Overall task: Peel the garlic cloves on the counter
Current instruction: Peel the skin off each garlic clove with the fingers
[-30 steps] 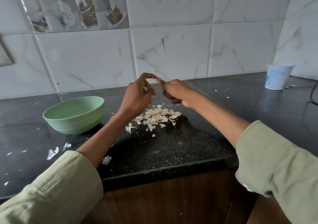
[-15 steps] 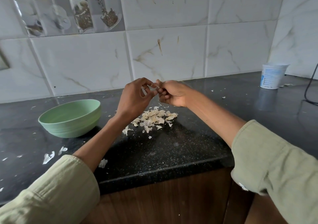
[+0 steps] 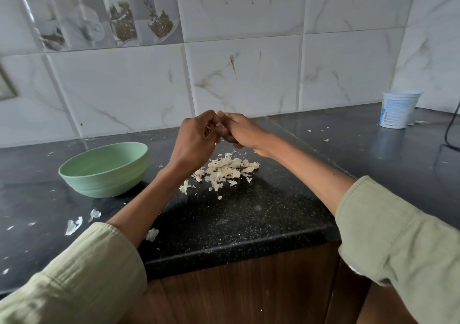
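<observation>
Both hands, left hand [image 3: 196,140] and right hand [image 3: 240,130], pinch a garlic clove [image 3: 217,127].

Both arms wear pale sage-green sleeves [image 3: 82,271] — soft, creased cloth (stitched hems at the cuffs) — leaving forearms and each hand bare.

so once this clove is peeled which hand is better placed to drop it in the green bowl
Probably the left. The left hand is on the same side as the green bowl, with bare counter between them. The right hand would have to cross over the left forearm and the pile of peels.
</observation>
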